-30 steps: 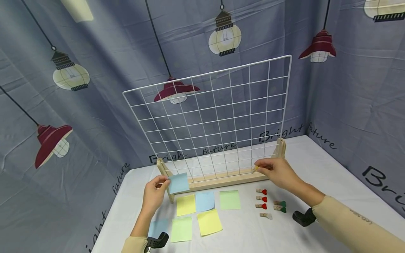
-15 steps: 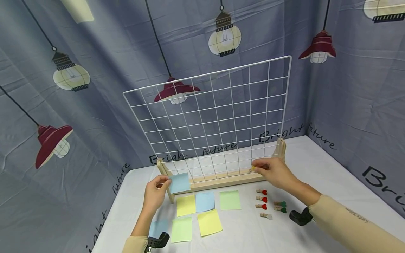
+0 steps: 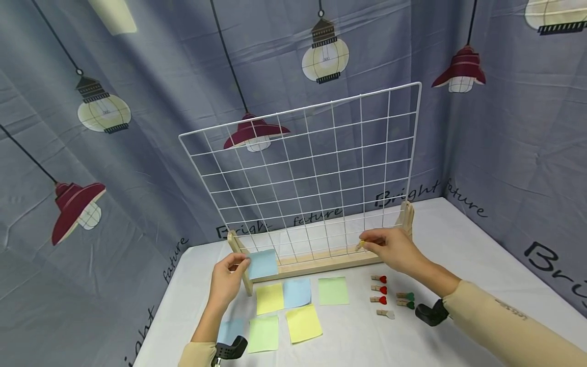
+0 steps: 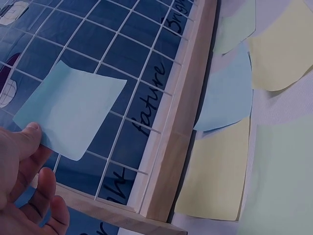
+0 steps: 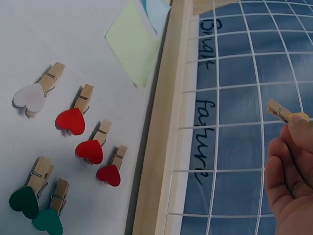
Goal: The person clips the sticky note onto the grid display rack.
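My left hand [image 3: 226, 279] pinches a blue sticky note [image 3: 263, 264] by its left edge between thumb and finger, in front of the lower left of the white wire grid [image 3: 327, 152]. In the left wrist view the blue note [image 4: 73, 110] slants over the wires, slightly curved. My right hand [image 3: 398, 251] pinches a small wooden clothespin [image 5: 279, 110] with a yellow piece on it, near the grid's lower right. The thumb partly hides the yellow part, and the peg's wooden end points away from the fingers.
The grid stands in a wooden base [image 3: 330, 260]. Yellow, green and blue sticky notes [image 3: 304, 323] lie before it. To their right are clothespins with red, green and white hearts [image 5: 71, 121]. A patterned curtain [image 3: 151, 168] hangs behind the white table [image 3: 348, 336].
My right hand has moved left along the grid's lower part with the clothespin. The left hand and its blue note have shifted very slightly right.
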A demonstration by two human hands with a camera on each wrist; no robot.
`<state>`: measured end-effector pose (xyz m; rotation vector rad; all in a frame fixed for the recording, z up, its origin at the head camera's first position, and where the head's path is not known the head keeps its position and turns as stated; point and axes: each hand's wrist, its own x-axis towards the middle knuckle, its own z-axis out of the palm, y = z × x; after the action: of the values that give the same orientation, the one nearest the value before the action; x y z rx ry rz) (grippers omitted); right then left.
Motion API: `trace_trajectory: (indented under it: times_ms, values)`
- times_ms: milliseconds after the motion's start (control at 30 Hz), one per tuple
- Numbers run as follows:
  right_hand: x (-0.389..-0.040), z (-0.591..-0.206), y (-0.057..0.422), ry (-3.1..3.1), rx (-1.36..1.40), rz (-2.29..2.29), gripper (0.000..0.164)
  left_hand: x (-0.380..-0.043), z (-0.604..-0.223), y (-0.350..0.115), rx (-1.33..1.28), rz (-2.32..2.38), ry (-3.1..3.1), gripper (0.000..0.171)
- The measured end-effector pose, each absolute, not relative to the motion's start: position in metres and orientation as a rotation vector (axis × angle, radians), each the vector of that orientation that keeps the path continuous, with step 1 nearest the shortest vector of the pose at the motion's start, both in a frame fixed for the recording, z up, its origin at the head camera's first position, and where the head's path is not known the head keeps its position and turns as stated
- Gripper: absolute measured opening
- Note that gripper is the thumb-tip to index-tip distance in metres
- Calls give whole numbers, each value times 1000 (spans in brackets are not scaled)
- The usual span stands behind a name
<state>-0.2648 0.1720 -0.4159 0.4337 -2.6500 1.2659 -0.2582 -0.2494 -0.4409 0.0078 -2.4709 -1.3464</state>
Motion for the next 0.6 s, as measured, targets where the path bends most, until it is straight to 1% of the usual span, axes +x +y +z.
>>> trace_trajectory:
  times_ms: [600]
  values:
    - [-265,-405,155,-2648,505,1244,21,-259,-434,-245,0,-1389,-2464,13]
